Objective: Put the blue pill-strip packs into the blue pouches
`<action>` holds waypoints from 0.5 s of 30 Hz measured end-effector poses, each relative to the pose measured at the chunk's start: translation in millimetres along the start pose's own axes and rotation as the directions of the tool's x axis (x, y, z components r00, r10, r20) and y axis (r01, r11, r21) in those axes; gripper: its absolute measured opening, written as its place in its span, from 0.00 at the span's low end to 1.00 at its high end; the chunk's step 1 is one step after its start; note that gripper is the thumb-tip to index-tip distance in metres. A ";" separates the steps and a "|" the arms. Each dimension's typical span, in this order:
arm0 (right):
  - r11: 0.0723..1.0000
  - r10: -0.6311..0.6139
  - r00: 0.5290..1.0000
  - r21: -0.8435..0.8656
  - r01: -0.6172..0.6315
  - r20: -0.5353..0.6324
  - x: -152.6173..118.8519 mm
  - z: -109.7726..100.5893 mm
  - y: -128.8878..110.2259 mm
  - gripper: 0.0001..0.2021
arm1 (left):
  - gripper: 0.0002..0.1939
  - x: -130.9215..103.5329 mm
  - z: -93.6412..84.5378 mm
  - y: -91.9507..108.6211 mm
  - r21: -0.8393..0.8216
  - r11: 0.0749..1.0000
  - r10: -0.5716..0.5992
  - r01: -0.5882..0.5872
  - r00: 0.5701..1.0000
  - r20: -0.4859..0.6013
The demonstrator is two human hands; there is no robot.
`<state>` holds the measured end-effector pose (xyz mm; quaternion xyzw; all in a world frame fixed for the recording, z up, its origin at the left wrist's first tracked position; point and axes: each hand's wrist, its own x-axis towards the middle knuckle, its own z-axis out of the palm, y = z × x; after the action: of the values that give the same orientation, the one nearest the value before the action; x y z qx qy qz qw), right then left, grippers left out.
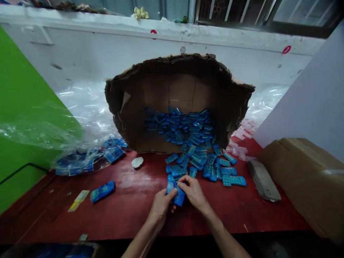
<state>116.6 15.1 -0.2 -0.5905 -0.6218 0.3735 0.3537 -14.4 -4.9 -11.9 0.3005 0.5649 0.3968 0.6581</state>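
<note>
Near the front edge of the red table, my left hand (162,204) is closed on a blue printed packet (179,198), its thumb across the front. The fingertips of my right hand (192,190) pinch the upper part of that packet from the right. Just behind the hands lie many small blue blister-like packs (197,159), spilling out of a torn-open cardboard box (180,86) that lies with its opening toward me. Another blue packet (102,191) rests on the table at the left, beside a yellow and white strip (79,200).
Clear plastic bags hold blue packets (73,163) at the left. A white round object (137,162) sits before the box. Pink-clear plastic pieces (240,148), a grey block (263,180) and a closed brown carton (303,179) are at the right. A white wall (134,46) stands behind.
</note>
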 end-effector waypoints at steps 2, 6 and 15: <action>0.998 0.016 0.999 -0.056 -0.019 -0.049 3.4 4.6 6.8 0.07 | 0.16 -0.9 -1.9 -0.1 0.018 1.000 -0.022 0.021 0.998 0.060; 0.991 -0.004 0.995 -0.134 -0.009 -0.096 -4.8 13.2 12.6 0.06 | 0.15 -11.6 -24.4 3.0 -0.066 0.996 -0.058 0.067 0.990 0.131; 0.992 -0.001 0.989 -0.123 -0.018 -0.150 -14.7 -11.4 -7.1 0.12 | 0.12 -14.2 -9.1 14.6 -0.205 0.979 0.003 0.013 0.997 0.080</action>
<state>124.1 0.8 11.4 -0.6404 -0.6130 0.2903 0.3603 -26.7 -10.2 5.9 0.2451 0.4947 0.4391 0.7088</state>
